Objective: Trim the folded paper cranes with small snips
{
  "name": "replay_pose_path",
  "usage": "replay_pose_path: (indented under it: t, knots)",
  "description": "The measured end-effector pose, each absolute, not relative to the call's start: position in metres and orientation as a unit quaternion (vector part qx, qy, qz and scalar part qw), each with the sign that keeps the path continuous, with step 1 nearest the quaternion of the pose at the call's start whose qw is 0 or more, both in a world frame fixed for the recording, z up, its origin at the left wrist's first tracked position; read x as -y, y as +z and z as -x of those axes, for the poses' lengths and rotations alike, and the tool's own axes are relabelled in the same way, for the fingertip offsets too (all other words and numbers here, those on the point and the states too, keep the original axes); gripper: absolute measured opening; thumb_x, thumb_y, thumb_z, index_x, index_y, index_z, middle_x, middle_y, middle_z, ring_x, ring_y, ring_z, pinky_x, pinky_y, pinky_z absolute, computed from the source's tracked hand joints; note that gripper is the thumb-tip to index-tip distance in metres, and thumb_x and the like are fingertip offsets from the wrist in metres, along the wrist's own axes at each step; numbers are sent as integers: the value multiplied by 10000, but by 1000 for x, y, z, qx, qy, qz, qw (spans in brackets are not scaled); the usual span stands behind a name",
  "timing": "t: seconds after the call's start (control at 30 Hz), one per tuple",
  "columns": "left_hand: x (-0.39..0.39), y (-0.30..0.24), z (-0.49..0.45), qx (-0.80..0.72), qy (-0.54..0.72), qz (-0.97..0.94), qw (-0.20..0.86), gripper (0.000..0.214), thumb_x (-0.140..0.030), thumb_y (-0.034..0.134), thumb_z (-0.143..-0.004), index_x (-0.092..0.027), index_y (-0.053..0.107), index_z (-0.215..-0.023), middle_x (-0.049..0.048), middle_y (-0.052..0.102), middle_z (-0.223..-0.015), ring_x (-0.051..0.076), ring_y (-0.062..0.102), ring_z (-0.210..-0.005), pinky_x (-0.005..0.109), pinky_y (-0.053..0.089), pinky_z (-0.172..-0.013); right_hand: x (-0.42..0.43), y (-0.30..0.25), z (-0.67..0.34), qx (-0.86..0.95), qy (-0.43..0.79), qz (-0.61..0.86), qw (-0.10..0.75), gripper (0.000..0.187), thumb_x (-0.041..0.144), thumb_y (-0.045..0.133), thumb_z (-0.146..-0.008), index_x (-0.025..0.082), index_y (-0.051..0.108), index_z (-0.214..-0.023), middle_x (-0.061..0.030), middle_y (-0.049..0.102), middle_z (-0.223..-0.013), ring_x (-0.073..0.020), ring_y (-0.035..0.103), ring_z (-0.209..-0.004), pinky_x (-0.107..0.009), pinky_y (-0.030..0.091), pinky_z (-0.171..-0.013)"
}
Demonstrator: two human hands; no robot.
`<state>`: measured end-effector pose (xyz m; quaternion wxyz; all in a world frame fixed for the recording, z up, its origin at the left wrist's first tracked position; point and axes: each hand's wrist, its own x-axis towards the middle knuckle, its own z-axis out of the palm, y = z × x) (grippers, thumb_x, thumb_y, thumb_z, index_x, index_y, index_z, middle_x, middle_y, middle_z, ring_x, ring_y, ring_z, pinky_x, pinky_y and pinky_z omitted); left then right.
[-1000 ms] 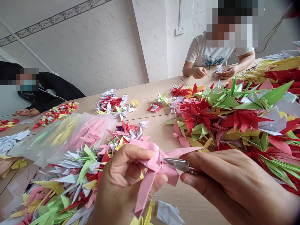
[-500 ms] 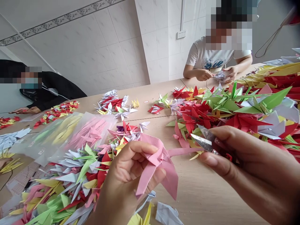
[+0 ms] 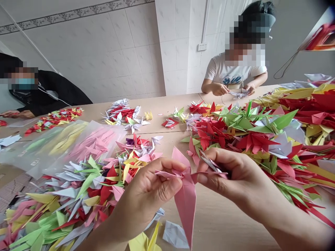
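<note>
A pink folded paper crane hangs between both hands above the wooden table. My left hand pinches its left wing between thumb and fingers. My right hand pinches the crane's right wing and also holds small metal scissors, whose blades poke out above the thumb. A long pink point of the crane hangs straight down.
Heaps of coloured paper cranes lie at the left and right, with smaller piles farther back. Clear bags of paper lie at left. One person in white and another in black sit across.
The scissors came off the crane's tip and were tucked into my right hand. Both hands now pull the crane's wings apart, and the crane has turned with a long point downward.
</note>
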<state>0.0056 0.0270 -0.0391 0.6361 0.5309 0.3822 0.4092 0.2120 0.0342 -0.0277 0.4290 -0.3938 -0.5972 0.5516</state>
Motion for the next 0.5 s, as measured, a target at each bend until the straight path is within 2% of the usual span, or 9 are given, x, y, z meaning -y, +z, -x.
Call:
replay_pose_path:
  t: [0.1, 0.27, 0.37, 0.5]
  knots:
    - [-25, -39, -6, -371, 429, -516, 642, 154, -272, 721, -912, -301, 766, -1057, 22, 734, -1061, 177, 661, -1016, 228, 518, -883, -36, -28, -214, 593, 533, 402, 450, 270, 351, 822, -775, 190, 615, -712, 63, 450, -592, -83, 334, -534, -203, 317, -473]
    - [-21, -40, -6, -353, 442, -489, 664, 288, -235, 772, -872, -371, 737, -1123, -10, 761, -1089, 139, 702, -960, 179, 547, -809, -35, -28, -216, 612, 512, 417, 436, 250, 354, 755, -834, 194, 604, -715, 52, 456, -613, -95, 352, -555, -214, 324, -492]
    - [-20, -35, -9, -349, 448, -505, 651, 235, -242, 783, -863, -340, 762, -1075, -11, 761, -1121, 132, 700, -967, 163, 539, -810, -34, -28, -216, 621, 507, 428, 417, 290, 386, 754, -826, 193, 578, -701, 46, 453, -621, -104, 367, -577, -224, 325, -504]
    - [-20, -27, -14, -354, 440, -538, 626, 126, -289, 761, -881, -274, 799, -1000, 4, 784, -982, 130, 708, -905, 162, 539, -802, -34, -29, -212, 630, 506, 427, 405, 307, 386, 774, -792, 189, 569, -674, 52, 431, -597, -100, 352, -554, -230, 297, -480]
